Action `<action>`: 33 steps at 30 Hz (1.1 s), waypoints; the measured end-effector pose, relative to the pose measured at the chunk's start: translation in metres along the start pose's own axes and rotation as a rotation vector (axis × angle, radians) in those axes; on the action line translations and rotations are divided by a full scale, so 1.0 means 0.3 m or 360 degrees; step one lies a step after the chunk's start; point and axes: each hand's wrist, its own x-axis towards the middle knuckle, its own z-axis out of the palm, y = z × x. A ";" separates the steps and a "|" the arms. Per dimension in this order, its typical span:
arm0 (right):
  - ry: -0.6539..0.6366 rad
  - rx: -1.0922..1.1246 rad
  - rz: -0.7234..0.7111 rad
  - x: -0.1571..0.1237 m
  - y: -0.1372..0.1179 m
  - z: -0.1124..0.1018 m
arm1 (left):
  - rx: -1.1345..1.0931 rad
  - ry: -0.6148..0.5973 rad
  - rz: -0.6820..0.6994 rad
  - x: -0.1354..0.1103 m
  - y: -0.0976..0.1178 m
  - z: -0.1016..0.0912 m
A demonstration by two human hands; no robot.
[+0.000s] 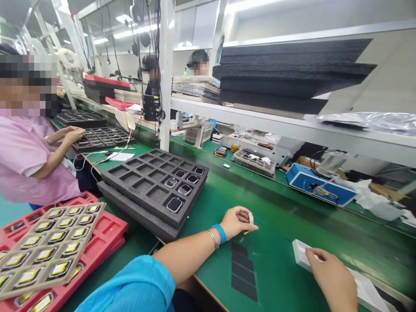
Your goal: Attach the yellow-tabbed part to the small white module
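My left hand point(238, 221) hovers over the green bench point(279, 225), fingers curled and pinched on a small white piece point(251, 218) with a yellow tip below it. My right hand point(331, 277) rests at the lower right, its fingers on a flat white tray point(300, 253) lying on the bench; its fingertips are partly hidden. Left of my left hand sits a stack of dark foam trays point(152, 184) holding several small dark-screened parts point(174, 204). Dark rectangular pads point(243, 271) lie on the bench between my hands.
A person in a pink top point(29, 160) works at the left over black trays point(100, 138). Red trays and a beige tray of yellow-labelled parts point(55, 242) lie at lower left. A blue device point(320, 184) sits beyond. Black foam sheets point(292, 73) fill the shelf above.
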 end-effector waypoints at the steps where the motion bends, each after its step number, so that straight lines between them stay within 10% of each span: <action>1: 0.0034 0.0030 -0.0020 0.001 0.002 0.009 | 0.0003 0.0015 -0.0006 0.003 -0.002 -0.003; 20: 0.0020 0.0287 0.0049 -0.010 -0.022 0.026 | -0.0005 -0.0099 -0.0036 -0.005 -0.013 -0.001; 33: -0.0256 0.1812 -0.0334 -0.226 -0.288 0.110 | -0.0469 -0.0598 -0.0426 -0.076 0.057 0.012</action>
